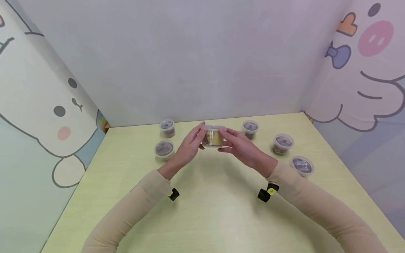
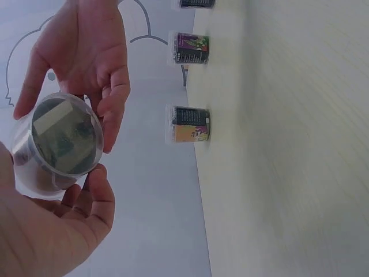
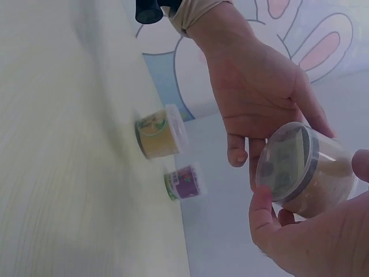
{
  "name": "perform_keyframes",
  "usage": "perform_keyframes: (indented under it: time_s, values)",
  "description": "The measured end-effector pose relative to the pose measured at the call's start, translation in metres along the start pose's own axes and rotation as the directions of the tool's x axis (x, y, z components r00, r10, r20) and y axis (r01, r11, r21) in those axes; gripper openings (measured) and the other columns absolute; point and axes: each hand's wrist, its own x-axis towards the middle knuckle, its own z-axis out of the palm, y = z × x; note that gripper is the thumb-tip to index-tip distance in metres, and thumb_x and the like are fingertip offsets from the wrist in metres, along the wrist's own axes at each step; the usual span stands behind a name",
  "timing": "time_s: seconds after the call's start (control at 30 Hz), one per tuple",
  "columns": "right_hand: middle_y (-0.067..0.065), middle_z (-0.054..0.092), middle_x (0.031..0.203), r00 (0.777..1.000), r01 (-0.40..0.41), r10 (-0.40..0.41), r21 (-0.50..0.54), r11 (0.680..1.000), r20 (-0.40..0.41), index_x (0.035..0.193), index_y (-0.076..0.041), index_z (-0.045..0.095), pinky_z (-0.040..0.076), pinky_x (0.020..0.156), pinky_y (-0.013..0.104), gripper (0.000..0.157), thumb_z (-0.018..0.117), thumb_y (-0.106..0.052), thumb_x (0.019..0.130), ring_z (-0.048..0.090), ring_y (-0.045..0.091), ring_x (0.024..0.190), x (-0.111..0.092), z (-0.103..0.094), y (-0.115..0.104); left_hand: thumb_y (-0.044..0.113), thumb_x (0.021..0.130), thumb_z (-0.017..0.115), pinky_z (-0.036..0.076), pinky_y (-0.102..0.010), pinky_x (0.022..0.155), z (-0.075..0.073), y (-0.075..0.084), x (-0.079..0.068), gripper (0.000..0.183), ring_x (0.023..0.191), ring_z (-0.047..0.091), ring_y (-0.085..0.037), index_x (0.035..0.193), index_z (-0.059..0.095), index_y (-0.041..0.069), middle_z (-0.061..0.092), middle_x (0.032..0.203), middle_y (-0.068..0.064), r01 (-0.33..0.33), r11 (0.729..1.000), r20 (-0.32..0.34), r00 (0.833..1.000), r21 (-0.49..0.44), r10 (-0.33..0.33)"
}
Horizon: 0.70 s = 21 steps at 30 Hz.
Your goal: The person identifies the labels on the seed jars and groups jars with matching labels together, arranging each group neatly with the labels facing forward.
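1. Far wall (image 1: 202,59) plain; cartoon-print side panels (image 1: 357,84) L + R, prob. there to box in the work area.
2. Counter (image 1: 215,218), pale wood-look, runs to far wall; bare in the near middle btwn the arms, which prob. gives the hands room.
3. Beige sleeves (image 1: 319,203) come in from near L + near R, converging far-centre, so both hands reach the tub w/o crossing.
4. L hand (image 1: 189,146): grip pinching the tub's L side, thumb + fingers. R hand (image 1: 242,147): same on R side. Two-sided hold prob. for steadiness, leaving most of the front label visible to the head cam.
5. Held tub (image 1: 213,136): far-centre, up off the counter btwn both hands; clear w/ yellowish label. Rim end up in head view, base toward the wrist cams, so looks tilted, prob. for a better look at its side.
6. Other lidded tubs, upright on counter: far-left tub (image 1: 167,128), near-left tub (image 1: 164,150); R of hands, far-right tub (image 1: 250,129), mid-right tub (image 1: 283,144), near-right tub (image 1: 302,166). Spaced apart, prob. for easy pickup.
7. Black wrist cams (image 1: 173,194), one per wrist, prob. underside-mounted to watch the fingers.
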Motion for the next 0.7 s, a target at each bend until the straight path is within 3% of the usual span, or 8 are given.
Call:
perform_keyframes:
  time_s: [0.13, 0.37, 0.7]
  values:
    - [0.017, 0.045, 0.143, 1.0, -0.017, 0.017, 0.027, 0.999, -0.003, 0.153, 0.0, 0.034, 0.042, 0.109, 0.052, 0.06, 0.049, -0.037, 0.108, 0.054, 0.032, 0.121, 0.001, 0.002, 0.0, 0.037, 0.11, 0.042, 0.052, -0.037, 0.08, -0.002, 0.001, -0.001, 0.055, 0.099, 0.057, -0.025, 0.156, 0.036, 0.008, 0.05, 0.139, -0.011, -0.022, 1.0, -0.042, 0.999, 0.006, 0.022]
    - [0.016, 0.046, 0.14, 0.999, -0.031, 0.033, 0.056, 0.998, -0.036, 0.152, -0.001, 0.034, 0.041, 0.109, 0.051, 0.058, 0.048, -0.037, 0.108, 0.056, 0.029, 0.117, 0.001, 0.002, 0.0, 0.035, 0.112, 0.036, 0.052, -0.045, 0.081, -0.004, -0.005, -0.001, 0.046, 0.101, 0.057, -0.027, 0.15, 0.04, 0.009, 0.052, 0.129, -0.014, -0.045, 0.997, -0.066, 0.997, -0.07, 0.04]
    - [0.018, 0.045, 0.145, 0.999, -0.026, 0.026, 0.014, 1.0, -0.02, 0.154, 0.0, 0.033, 0.04, 0.111, 0.05, 0.063, 0.051, -0.037, 0.107, 0.054, 0.031, 0.124, 0.004, 0.005, 0.003, 0.042, 0.111, 0.037, 0.052, -0.04, 0.084, -0.008, -0.01, -0.005, 0.054, 0.113, 0.057, -0.028, 0.154, 0.036, 0.01, 0.048, 0.142, -0.01, -0.013, 0.997, -0.011, 1.0, -0.081, 0.012]
